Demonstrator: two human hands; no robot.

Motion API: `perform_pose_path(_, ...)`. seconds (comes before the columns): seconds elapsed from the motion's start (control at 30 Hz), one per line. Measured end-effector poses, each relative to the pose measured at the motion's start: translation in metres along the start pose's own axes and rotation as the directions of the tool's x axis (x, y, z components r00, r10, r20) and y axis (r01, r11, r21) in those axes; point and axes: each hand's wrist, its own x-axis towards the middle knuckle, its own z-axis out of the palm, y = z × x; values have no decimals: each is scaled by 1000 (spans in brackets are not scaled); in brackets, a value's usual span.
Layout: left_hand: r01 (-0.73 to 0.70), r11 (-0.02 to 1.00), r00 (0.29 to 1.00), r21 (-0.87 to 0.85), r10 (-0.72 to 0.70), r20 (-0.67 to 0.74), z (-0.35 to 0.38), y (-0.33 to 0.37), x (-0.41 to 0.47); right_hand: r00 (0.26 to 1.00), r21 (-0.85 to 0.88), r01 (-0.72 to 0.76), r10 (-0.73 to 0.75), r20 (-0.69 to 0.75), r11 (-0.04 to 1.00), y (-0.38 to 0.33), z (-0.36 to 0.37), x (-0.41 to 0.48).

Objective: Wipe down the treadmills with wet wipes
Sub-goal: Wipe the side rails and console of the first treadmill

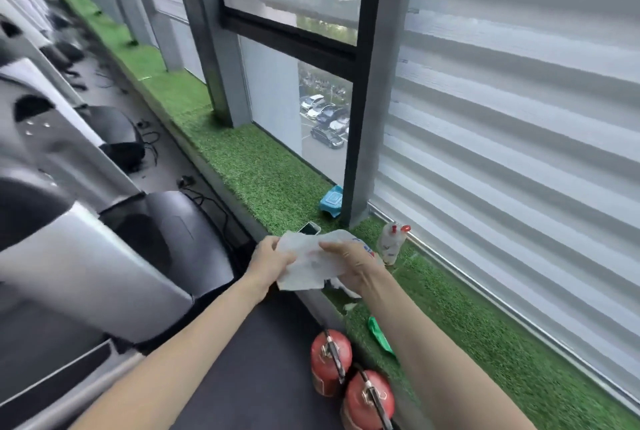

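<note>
White wipe (308,267): low centre of the frame, stretched between both hands, probably being unfolded so a full face meets the machine.
Left hand (273,261): pinches the wipe's left edge, thumb on top.
Right hand (349,267): fingers curled over the wipe's right edge. A printed packet (365,251) shows just behind it; I cannot tell whether this hand holds that too.
Hands: apart, joined only by the wipe.
Treadmill (104,256): grey housing at left, just beside the left forearm, not yet touched by the wipe. More of them run off to the upper left.
Ledge (242,166): green turf strip under the window, serving as a shelf. The phone (309,228), blue pack (330,202) and bottle (393,242) sit near the hands, within easy reach.
Extinguishers (330,364): two red ones at bottom centre, standing against the ledge's edge.
Room: the dark floor (249,360) between treadmill and ledge is narrow. A swing to the left looks open. The ledge's clutter crowds the right, and cables (207,197) lie further up.
</note>
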Motion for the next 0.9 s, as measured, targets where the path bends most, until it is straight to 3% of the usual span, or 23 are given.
perform_pose_path(0.1, -72, 944, 979, 323, 128, -156, -42, -9, -15, 994, -81, -17, 25, 106, 997, 6, 39, -2)
perform_pose_path(0.17, -51, 915, 957, 399, 158, -241, -70, -17, -24, 973, -45, -22, 32, 230, 999, 12, 62, 2)
perform_pose_path(0.23, 8, 955, 932, 296, 100, -347, -100, -28, -31, 956, -69, -10, 30, 290, 998, 18, 89, 6)
perform_pose_path(0.3, 84, 995, 924, -55, -98, -370, -132, -40, -37, 939, -135, 2, 45, 341, 991, 26, 117, 9)
perform_pose_path(0.37, 163, 847, 924, -506, -311, -224, -165, -49, -43, 934, -193, 26, 45, 354, 981, 34, 145, 9)
perform_pose_path(0.43, 202, 648, 915, -735, -393, -95, -201, -60, -49, 935, -248, 41, 50, 352, 968, 42, 173, 10)
perform_pose_path(0.53, 139, 565, 900, -813, -415, -134, -253, -77, -49, 930, -256, 62, 37, 367, 965, 56, 220, 13)
perform_pose_path(0.73, 188, 707, 934, -681, -344, -99, -341, -108, -53, 845, -252, 42, 100, 525, 967, 88, 323, 1)
perform_pose_path(0.8, 120, 709, 904, -695, -367, -219, -373, -119, -55, 831, -298, 58, 119, 544, 953, 101, 354, 1)
perform_pose_path(0.9, -116, 748, 798, -654, -322, -510, -428, -123, -67, 840, -414, 105, 142, 523, 904, 126, 390, 5)
